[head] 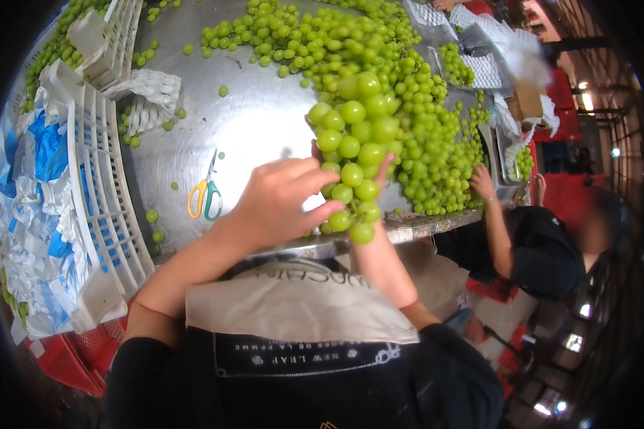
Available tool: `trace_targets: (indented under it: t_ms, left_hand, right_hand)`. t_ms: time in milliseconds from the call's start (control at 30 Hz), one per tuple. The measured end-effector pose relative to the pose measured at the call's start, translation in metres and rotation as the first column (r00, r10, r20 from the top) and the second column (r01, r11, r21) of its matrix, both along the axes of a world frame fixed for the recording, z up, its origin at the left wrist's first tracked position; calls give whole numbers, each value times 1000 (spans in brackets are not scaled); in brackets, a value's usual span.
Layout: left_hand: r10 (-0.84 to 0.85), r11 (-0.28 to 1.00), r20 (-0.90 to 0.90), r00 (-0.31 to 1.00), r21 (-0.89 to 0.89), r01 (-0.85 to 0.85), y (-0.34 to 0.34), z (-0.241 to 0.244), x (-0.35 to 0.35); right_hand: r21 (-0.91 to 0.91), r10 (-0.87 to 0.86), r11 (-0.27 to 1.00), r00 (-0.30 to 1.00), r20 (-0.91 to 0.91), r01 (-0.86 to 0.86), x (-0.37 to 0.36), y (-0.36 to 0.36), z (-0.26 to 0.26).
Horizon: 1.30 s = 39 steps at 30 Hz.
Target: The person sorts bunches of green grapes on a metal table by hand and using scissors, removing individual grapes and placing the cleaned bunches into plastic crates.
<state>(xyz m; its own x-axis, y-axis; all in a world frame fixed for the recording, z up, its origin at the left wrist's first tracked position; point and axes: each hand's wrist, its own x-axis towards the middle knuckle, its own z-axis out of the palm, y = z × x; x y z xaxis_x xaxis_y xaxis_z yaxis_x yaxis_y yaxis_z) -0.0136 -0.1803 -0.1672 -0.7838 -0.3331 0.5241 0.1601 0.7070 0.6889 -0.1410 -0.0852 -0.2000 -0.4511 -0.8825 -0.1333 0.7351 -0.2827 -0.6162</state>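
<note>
A bunch of large green grapes [354, 145] hangs upright over the table's front edge. My right hand [383, 174] holds it from behind, largely hidden by the grapes, with one finger showing at the right side. At the bunch's lower left is my left hand [284, 201], thumb and forefinger apart, their tips over the grapes; whether they grip is not clear. Left of it, scissors [212, 193] with one yellow and one green handle lie on the metal table [193, 128], blades slightly apart. Behind the held bunch spreads a large heap of green grapes [429, 128].
White plastic crates [99, 177] stand at the left, one with blue and white wrapping. White foam netting [153, 96] and loose grapes lie beside them. Trays with padded liners [480, 69] are at the upper right. At the right, a person in dark clothing [536, 252] reaches to the heap.
</note>
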Motion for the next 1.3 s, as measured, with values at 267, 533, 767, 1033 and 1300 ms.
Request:
trace_targets:
  t_ms: [267,533,767,1033,1300]
  left_hand:
    - [-106,993,-66,992,-67,102,9,-3,-3]
    - [47,986,-56,997,160,-37,-11,27,-6]
    - [9,993,41,999,-120,-4,-11,22,0]
    - [-76,996,14,997,38,76,-10,19,4]
    - [-41,909,-36,998,414,53,-46,17,-29]
  right_hand:
    - [-65,116,992,991,71,-111,-10,18,-21]
    - [-104,207,975,970,126,-194,-14,29,-26]
    - [-76,249,967,962,110,-241,-19,22,-20]
    - [-54,270,963,957,107,-266,-31,20,-25]
    - [-97,355,935,912,205,-342,-54,34,-48]
